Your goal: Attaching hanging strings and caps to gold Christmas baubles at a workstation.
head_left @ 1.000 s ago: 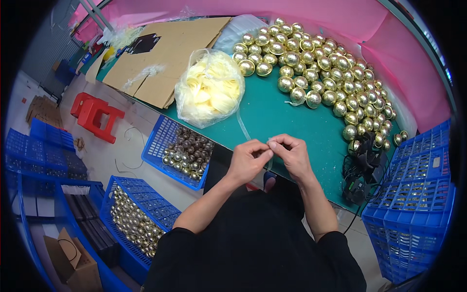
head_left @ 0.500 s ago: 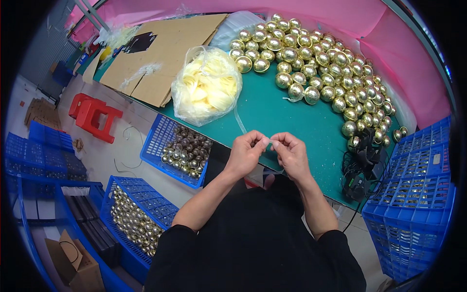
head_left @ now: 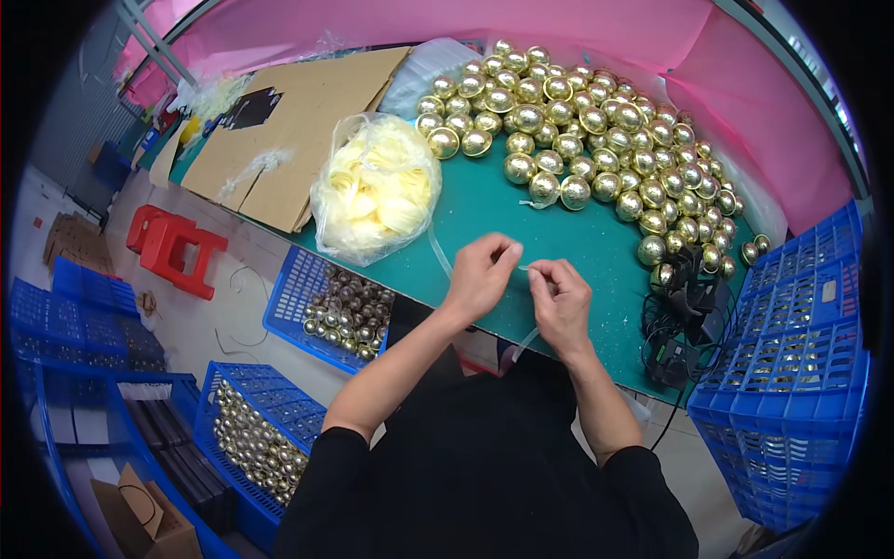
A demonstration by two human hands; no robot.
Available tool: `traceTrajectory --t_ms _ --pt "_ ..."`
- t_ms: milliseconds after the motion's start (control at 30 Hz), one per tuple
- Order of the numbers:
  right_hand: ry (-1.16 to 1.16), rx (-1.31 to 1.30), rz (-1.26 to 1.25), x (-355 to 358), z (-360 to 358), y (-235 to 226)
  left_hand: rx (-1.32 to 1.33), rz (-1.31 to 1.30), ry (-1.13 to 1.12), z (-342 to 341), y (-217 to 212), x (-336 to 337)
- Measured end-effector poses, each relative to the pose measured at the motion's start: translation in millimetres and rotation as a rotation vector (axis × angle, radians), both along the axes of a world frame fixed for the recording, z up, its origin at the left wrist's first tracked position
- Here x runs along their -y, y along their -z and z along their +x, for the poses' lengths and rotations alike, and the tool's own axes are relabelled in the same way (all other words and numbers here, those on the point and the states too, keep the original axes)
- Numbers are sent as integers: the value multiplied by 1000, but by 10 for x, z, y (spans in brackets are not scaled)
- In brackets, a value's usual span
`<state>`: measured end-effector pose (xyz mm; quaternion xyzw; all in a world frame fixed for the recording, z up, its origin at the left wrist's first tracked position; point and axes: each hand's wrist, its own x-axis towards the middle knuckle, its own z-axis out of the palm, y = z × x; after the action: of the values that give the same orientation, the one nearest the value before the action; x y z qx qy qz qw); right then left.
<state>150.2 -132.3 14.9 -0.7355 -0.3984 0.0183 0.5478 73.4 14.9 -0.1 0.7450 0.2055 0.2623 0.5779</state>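
My left hand (head_left: 480,276) is closed over the table's front edge, thumb against its curled fingers. A pale translucent ribbon (head_left: 440,252) runs to it from the clear plastic bag of cream-yellow ribbon coils (head_left: 380,186). Just to the right, my right hand (head_left: 562,303) pinches a short pale end of ribbon between thumb and forefinger. A pale strip (head_left: 527,343) hangs below that hand, over the table edge. A small gap separates the hands. Whether one continuous ribbon links these pieces is hidden by the fingers.
Many gold ball ornaments (head_left: 643,158) cover the back and right of the green table (head_left: 484,214). Flattened cardboard (head_left: 289,121) lies at left. Black cabled devices (head_left: 684,317) sit near stacked blue crates (head_left: 778,373). Blue crates of balls (head_left: 270,368) and a red stool (head_left: 177,250) stand left.
My hands have drawn apart from where their fingertips met. The left hand has turned and lifted slightly; the right has lowered a little. The whole view has shifted slightly.
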Motion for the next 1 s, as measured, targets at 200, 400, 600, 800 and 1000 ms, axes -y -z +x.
traceTrajectory --t_ms 200,400,600,800,1000 --pt "80 -354 87 166 243 176 113 731 -89 911 -54 -284" --pt "77 -410 37 324 334 244 11 962 3 1249 -16 -395" --pt "74 -455 109 338 371 369 5 877 40 1234 27 -351" --pt "49 -439 95 286 323 384 51 615 42 823 71 -413" --pt "25 -527 109 465 464 492 222 43 -67 -483 -232 -152"
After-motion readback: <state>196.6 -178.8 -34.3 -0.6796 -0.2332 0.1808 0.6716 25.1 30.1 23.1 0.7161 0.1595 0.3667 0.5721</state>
